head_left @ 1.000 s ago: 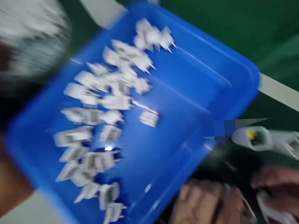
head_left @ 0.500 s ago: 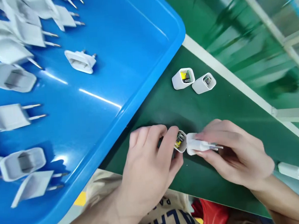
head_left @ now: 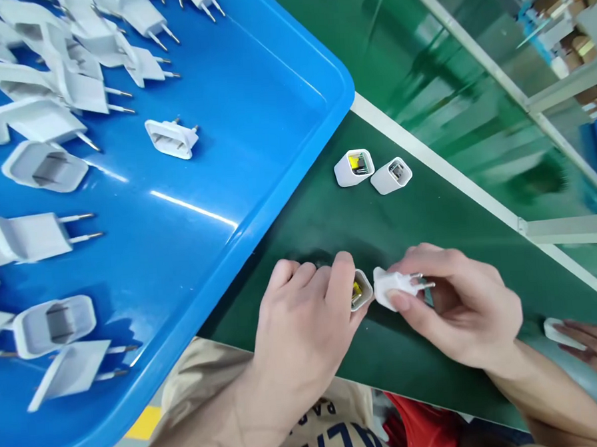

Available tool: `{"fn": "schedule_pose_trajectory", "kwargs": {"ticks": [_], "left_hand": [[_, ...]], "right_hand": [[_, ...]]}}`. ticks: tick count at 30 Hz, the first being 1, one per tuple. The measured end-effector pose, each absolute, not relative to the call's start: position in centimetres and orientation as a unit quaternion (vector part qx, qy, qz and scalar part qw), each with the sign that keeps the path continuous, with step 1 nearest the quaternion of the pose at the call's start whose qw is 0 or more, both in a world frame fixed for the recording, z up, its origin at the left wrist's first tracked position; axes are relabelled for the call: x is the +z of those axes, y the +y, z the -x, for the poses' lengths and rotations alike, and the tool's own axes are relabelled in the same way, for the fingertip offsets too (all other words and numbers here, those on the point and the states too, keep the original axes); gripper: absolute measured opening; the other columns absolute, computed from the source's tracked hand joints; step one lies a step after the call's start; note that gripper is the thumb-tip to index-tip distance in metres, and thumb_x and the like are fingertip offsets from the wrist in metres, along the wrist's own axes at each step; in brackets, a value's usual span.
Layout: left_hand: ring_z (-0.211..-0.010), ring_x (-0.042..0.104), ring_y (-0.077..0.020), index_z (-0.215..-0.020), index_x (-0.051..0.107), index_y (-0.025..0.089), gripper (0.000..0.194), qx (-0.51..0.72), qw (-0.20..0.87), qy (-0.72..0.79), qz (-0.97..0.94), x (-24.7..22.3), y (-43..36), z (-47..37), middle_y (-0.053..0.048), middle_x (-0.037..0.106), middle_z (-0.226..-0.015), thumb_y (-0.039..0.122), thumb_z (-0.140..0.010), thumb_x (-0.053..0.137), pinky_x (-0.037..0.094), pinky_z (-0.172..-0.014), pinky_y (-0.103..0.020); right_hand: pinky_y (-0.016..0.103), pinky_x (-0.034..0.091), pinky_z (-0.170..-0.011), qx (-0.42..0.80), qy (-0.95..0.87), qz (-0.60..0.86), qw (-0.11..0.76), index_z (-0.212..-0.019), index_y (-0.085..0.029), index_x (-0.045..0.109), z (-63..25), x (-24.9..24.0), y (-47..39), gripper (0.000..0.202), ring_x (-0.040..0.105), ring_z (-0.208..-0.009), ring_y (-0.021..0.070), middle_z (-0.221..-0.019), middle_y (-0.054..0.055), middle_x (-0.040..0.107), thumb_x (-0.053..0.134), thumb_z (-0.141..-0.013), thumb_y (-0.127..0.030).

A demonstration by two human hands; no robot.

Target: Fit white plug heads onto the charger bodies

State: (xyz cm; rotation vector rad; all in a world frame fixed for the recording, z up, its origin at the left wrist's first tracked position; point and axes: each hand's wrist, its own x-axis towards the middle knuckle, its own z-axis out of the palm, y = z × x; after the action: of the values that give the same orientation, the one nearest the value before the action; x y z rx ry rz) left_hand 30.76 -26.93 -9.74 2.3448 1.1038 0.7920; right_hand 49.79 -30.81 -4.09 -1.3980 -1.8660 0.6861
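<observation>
Our left hand (head_left: 303,316) pinches an open white plastic charger shell (head_left: 361,291), right hand (head_left: 457,302) grips a white two-pin plug cap (head_left: 394,286) just beside it, over the green mat (head_left: 379,226) near the blue plastic tray (head_left: 254,139).

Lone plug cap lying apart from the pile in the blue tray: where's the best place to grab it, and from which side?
Probably by the plug cap's long flat sides, pinched from above. It lies alone on the tray floor with bare blue all round, its open face turned up-left and its two pins pointing right. Keeping off the pin end avoids slipping on the thin pins.
</observation>
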Motion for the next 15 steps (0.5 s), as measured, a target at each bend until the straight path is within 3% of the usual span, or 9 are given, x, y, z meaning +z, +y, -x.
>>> {"fn": "schedule_pose_trajectory", "kwargs": {"ticks": [3,5,9,12,15], "left_hand": [[-0.065,0.054,-0.0193,-0.127,0.056,0.005,0.033,0.290,0.231,0.385,-0.845,-9.7,-27.1,-30.5,0.000,0.061,-0.074,0.031,-0.108,0.047,0.036,-0.074,-0.039],[-0.067,0.056,-0.0183,-0.129,0.055,0.006,0.031,0.289,0.263,0.360,-0.847,-9.7,-27.1,-29.9,0.000,0.063,-0.078,0.026,-0.106,0.050,0.037,-0.078,-0.039],[-0.066,0.053,-0.0162,-0.122,0.060,0.013,0.019,0.288,0.305,0.343,-0.840,-9.8,-27.1,-29.1,0.002,0.062,-0.078,0.024,-0.107,0.055,0.036,-0.079,-0.038],[-0.064,0.049,-0.0160,-0.112,0.061,0.014,0.023,0.282,0.319,0.364,-0.828,-10.0,-27.1,-29.2,0.003,0.059,-0.074,0.036,-0.110,0.053,0.035,-0.077,-0.037],[-0.064,0.048,-0.0166,-0.105,0.061,0.015,0.025,0.275,0.321,0.369,-0.827,-10.1,-27.1,-29.6,0.003,0.056,-0.072,0.037,-0.111,0.050,0.034,-0.076,-0.037]], "right_hand": [[0.031,0.048,-0.063,0.268,-0.748,0.522,0.310,-0.120,-0.019,0.063,-49.2,-4.3,-30.9,0.023,0.058,-0.073,0.0180,-0.097,0.005,0.067,0.067,-0.101,-0.006],[0.030,0.049,-0.066,0.277,-0.758,0.516,0.287,-0.119,-0.018,0.063,-49.0,-4.5,-30.8,0.019,0.058,-0.076,0.0178,-0.098,0.006,0.067,0.067,-0.103,-0.008],[0.030,0.047,-0.064,0.264,-0.763,0.512,0.293,-0.116,-0.016,0.063,-49.0,-4.6,-30.8,0.015,0.057,-0.072,0.0178,-0.091,0.005,0.066,0.067,-0.103,-0.009],[0.032,0.047,-0.063,0.249,-0.771,0.508,0.292,-0.119,-0.018,0.061,-49.0,-4.8,-30.9,0.017,0.057,-0.072,0.0194,-0.091,0.006,0.065,0.064,-0.105,-0.009],[0.035,0.047,-0.063,0.219,-0.789,0.495,0.289,-0.123,-0.017,0.059,-48.9,-5.1,-31.2,0.021,0.059,-0.075,0.0227,-0.094,0.008,0.065,0.061,-0.104,-0.007]]}}
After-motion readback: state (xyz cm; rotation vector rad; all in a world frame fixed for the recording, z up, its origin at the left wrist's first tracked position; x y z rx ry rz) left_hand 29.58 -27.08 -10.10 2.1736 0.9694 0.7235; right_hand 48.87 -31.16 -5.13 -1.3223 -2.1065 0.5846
